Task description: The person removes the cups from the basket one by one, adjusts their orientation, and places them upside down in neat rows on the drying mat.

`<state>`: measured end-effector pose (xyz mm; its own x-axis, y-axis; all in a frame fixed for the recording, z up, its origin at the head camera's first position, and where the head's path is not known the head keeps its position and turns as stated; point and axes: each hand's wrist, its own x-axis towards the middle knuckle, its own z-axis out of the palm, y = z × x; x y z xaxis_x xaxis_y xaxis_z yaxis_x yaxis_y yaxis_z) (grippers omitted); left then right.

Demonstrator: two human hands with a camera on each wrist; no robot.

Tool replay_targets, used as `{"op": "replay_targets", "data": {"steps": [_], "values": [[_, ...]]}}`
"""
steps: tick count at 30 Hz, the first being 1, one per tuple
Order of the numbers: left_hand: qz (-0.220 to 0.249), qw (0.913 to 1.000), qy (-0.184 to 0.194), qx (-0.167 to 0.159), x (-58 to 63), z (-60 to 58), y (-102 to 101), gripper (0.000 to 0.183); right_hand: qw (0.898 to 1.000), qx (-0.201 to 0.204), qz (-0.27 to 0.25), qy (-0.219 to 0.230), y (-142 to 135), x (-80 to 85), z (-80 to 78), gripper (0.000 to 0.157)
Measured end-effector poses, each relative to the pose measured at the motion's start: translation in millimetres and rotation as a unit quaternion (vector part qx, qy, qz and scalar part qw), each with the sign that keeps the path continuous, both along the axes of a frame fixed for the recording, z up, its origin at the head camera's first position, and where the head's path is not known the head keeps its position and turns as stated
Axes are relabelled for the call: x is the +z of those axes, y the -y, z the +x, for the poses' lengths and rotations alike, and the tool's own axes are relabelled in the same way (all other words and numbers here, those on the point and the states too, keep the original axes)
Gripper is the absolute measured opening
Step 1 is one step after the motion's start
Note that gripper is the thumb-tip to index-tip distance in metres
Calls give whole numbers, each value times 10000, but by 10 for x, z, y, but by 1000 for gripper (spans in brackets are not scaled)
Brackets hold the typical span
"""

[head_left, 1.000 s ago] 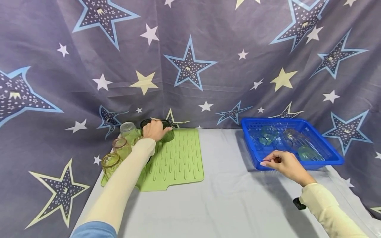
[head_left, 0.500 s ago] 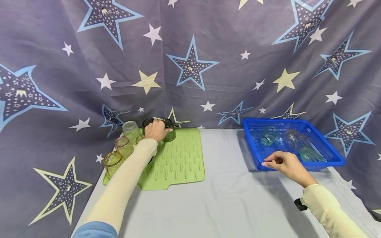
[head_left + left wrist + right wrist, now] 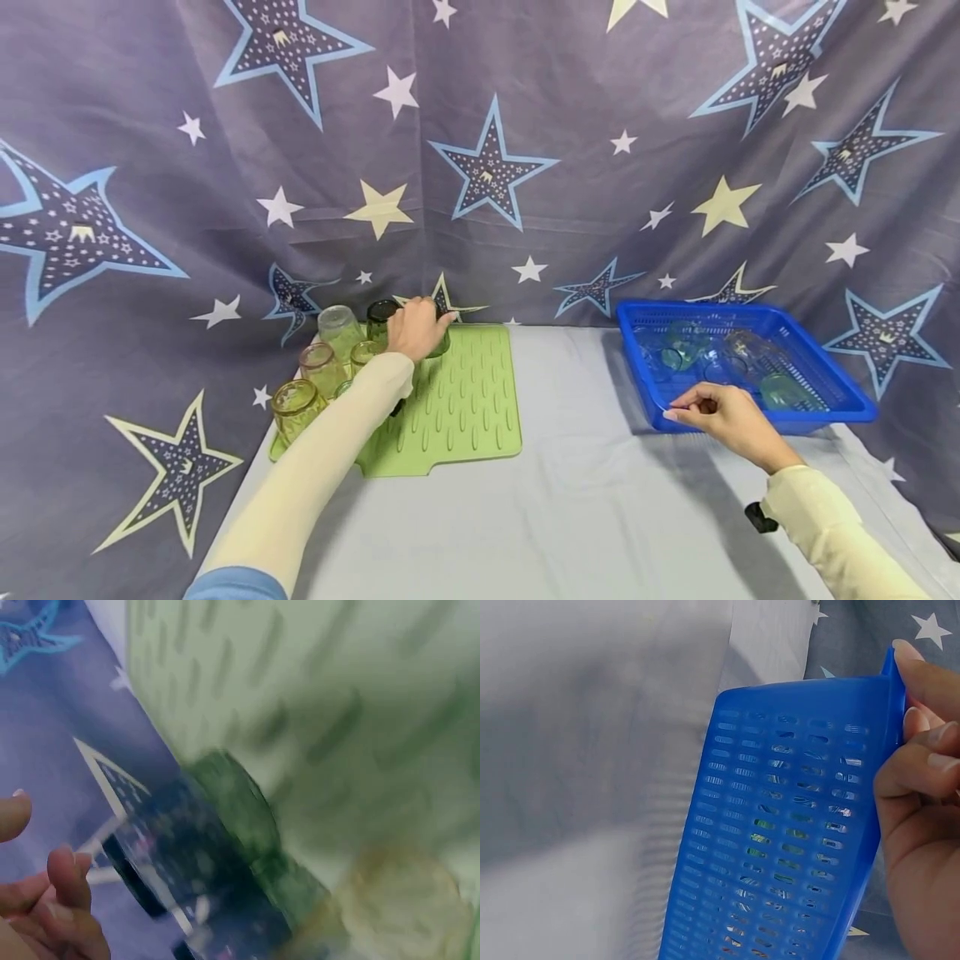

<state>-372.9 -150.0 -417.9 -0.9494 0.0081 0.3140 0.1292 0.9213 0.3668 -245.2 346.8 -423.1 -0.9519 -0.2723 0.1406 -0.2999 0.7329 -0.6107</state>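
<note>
My left hand is over the back of the green drying mat, partly covering two dark glasses. One dark glass shows left of it, the other dark glass under its right side. In the left wrist view, the loosely bent fingers are apart from the blurred dark glass, with nothing between them. On the right, my right hand pinches the near left rim of the blue plastic basket. In the right wrist view, its thumb and fingers are at the basket's corner rim.
Left on the mat are a yellow glass, a pink-rimmed glass, a clear glass and another yellowish glass. Several glasses lie inside the basket, including a green glass. A star-patterned curtain hangs behind the table.
My left hand has come off the dark glasses and shifted slightly right; more of the left one shows. The right hand stays at the basket rim. The head view has turned slightly left.
</note>
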Motion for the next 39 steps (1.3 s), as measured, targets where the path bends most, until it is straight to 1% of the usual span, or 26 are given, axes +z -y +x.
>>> {"op": "replay_targets", "data": {"steps": [3,5,6,8,10,11,13,16,18,20,22,23,26,28,30,33,37,39], "values": [[414,9985,281,-239,-6,51,-203,45,10000,-11,-44,38,-14,-5,13,21],[773,9948,497,-431,-13,94,-359,44,9999,-10,-67,116,-20,-10,14,22],[961,9922,581,-543,-22,114,-445,42,9999,-1,-66,155,-22,-10,15,22],[1400,9832,830,-831,-40,155,-629,38,9997,-5,-82,227,-30,-11,14,23],[1866,9695,1085,-1163,-70,184,-833,33,9997,-33,-79,250,-43,-10,13,23],[2096,9613,1189,-1337,-92,192,-948,30,9997,-43,-81,240,-50,-6,16,23],[2562,9411,1466,-1649,-137,217,-1190,27,9997,-64,-94,211,-62,1,20,22],[2974,9168,1779,-1987,-218,271,-1560,26,9996,-59,-137,233,-59,10,27,21],[3066,9070,1942,-2137,-271,337,-1789,26,9995,-17,-152,278,-46,9,28,22],[3075,9006,2074,-2266,-315,421,-2000,26,9993,-14,-155,325,-27,9,26,22],[3081,8956,2197,-2340,-351,512,-2191,27,9994,-49,-150,301,-11,11,20,21],[3048,8947,2241,-2374,-368,557,-2275,28,9995,-60,-144,276,-5,12,16,21],[3124,8862,2453,-2386,-399,679,-2493,32,9998,-81,-83,168,10,18,6,21],[3230,8783,2622,-2356,-409,745,-2607,35,9999,-91,-35,129,15,21,3,21],[3362,8696,2763,-2335,-413,797,-2702,37,9999,-89,7,122,15,20,1,22],[3544,8587,2900,-2300,-414,853,-2816,38,9998,-123,13,166,10,17,4,24],[3841,8426,3064,-2206,-397,905,-2915,35,9998,-106,51,131,-1,23,10,24],[4025,8327,3140,-2143,-386,925,-2947,32,9999,-93,81,80,-3,35,14,24]]}}
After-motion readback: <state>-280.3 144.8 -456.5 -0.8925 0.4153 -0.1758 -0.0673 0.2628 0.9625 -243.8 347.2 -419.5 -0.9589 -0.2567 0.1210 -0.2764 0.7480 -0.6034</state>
